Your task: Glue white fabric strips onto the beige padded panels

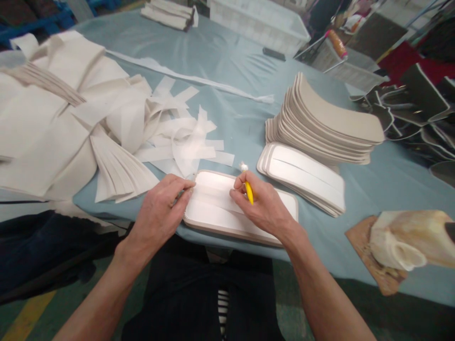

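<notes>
A long white padded piece with a beige rim (216, 213) lies at the near edge of the blue-grey table (227, 61). My left hand (161, 208) rests on its left end, fingers curled and pressing the edge. My right hand (261, 201) is on the middle of the piece, closed round a yellow-handled tool (249, 189) whose white tip points away from me. A white strip runs along the piece between my hands.
A pile of peeled white strips (177, 132) and cloth sheets (53, 118) lies at left. Finished white pieces (305, 175) and a tall beige stack (327, 123) stand at right. A glue-stained container (408, 241) sits at the near right. White crate (259, 21) at back.
</notes>
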A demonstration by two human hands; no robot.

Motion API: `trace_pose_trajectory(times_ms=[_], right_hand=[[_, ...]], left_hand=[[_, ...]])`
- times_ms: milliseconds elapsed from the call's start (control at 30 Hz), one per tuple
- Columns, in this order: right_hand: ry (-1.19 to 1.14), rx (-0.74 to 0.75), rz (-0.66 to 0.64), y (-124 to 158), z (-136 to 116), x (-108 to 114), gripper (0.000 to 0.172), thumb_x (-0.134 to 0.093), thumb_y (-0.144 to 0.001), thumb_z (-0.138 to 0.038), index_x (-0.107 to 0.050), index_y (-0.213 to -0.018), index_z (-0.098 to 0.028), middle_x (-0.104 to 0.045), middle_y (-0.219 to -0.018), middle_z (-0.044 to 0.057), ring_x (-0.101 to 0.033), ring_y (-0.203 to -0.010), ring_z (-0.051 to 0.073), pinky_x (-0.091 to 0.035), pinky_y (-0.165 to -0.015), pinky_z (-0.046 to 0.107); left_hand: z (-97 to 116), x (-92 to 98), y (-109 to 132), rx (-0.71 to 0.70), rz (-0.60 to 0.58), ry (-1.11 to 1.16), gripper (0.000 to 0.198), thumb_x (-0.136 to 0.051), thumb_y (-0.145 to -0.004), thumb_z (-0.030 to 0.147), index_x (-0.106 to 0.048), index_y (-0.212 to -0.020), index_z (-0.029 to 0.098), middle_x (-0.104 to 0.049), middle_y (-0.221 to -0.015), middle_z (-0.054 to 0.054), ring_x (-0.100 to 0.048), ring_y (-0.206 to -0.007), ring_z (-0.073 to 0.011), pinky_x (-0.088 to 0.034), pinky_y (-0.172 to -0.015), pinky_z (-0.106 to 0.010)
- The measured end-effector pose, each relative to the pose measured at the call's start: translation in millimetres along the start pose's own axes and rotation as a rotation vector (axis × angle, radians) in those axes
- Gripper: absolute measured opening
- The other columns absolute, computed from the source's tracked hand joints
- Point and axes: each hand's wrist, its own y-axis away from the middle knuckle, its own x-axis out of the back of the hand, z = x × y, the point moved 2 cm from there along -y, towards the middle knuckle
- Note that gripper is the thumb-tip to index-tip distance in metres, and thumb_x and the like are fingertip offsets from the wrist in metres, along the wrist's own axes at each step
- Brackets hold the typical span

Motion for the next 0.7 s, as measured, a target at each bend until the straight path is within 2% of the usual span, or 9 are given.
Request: trace_pose_trajectory(times_ms=[267,567,700], right_hand=[[-0.009,-0.001,0.011,1.5,-0.8,-0.7,0.006,-0.054,-0.089,-0.031,-0.054,-0.092,-0.026,-0.058,-0.071,-0.003,-0.051,-0.063,0.018,-0.033,-0.063,0.029],[-0.028,0.010,0.021,2.5,1.3,-4.6,0.005,-0.052,-0.090,-0.031,-0.052,-0.093,-0.026,-0.060,-0.072,-0.003,-0.054,-0.066,0.019,-0.035,-0.067,0.029],[-0.025,0.004,0.040,3.7,0.8,-5.5,0.006,-0.053,-0.090,-0.032,-0.052,-0.092,-0.027,-0.061,-0.073,-0.002,-0.056,-0.067,0.020,-0.036,-0.068,0.030]], left_hand=[[-10.8,-12.0,-1.6,-0.025,-0.030,-0.045,0.028,-0.048,-0.100,0.032,-0.071,-0.110,0.020,-0.067,-0.100,-0.007,-0.065,-0.095,-0.0233,-0.051,-0.088,-0.038],[-9.0,-10.4,0.5,-0.062,-0.038,-0.099,0.030,-0.045,-0.101,0.031,-0.071,-0.113,0.020,-0.068,-0.103,-0.008,-0.065,-0.097,-0.0239,-0.051,-0.090,-0.039],[-5.7,-5.6,4.7,-0.060,-0.039,-0.069,0.028,-0.045,-0.101,0.031,-0.069,-0.111,0.020,-0.069,-0.108,-0.009,-0.065,-0.103,-0.0243,-0.051,-0.095,-0.039]])
